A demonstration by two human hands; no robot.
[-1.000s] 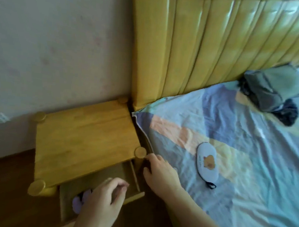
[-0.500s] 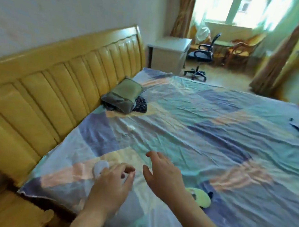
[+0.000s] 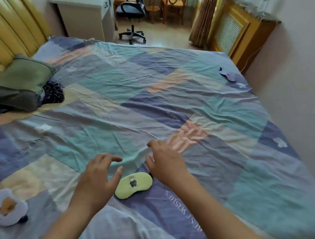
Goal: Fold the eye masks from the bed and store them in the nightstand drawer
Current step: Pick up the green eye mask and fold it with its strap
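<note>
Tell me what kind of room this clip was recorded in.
Most likely a home bedroom: a wide bed with a patchwork sheet and a padded yellow headboard fills the view, eye masks lie on it, such as the green eye mask, and a desk with an office chair stands beyond.

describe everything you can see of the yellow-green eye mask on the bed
The yellow-green eye mask is a soft, padded bean shape with a small cartoon figure printed at its centre. It lies flat and unfolded, face up, on a purple patch of the patchwork bedsheet, tilted so its right end sits farther from the person. A dark bit, probably its strap, peeks out at that end. The left hand hovers at its left edge and the right hand just beyond its right end, both open; contact cannot be told.
</note>
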